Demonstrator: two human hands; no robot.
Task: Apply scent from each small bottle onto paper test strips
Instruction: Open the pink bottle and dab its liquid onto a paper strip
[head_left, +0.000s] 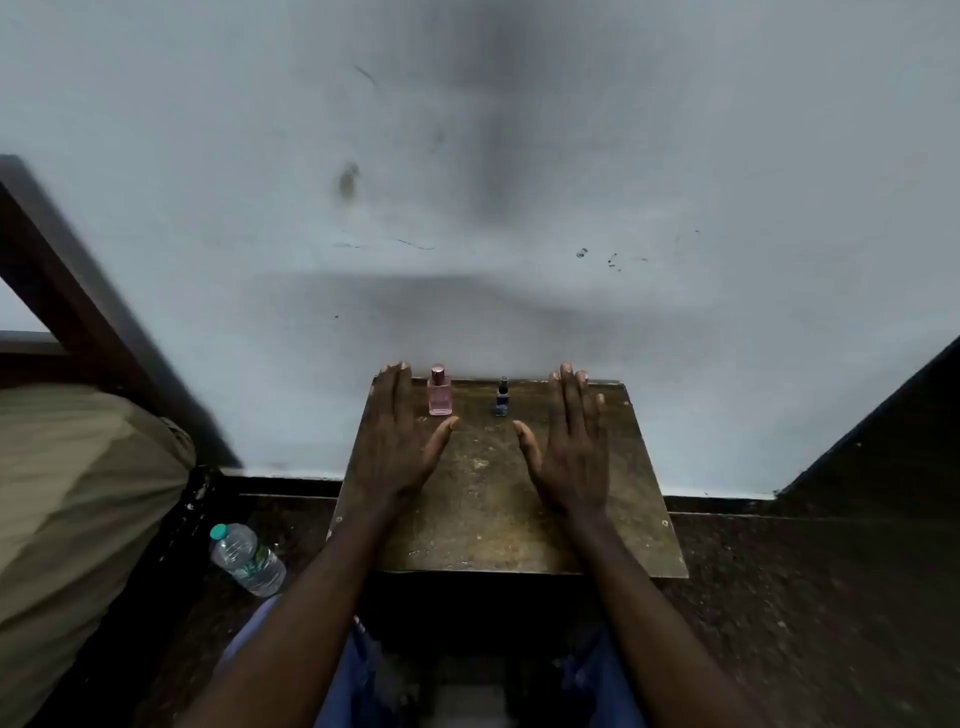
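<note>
Standing upright btwn flat, empty hands: pink bottle w/ rosy cap, smaller dark-blue bottle.

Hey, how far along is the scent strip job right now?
Nothing looks done yet: the pink bottle and the dark blue bottle stand capped at the far edge of the table, and no paper strips are in view. Nothing is in hand; the left hand and right hand are spread flat, fingers straight. Left: scenting strips from both bottles.
</note>
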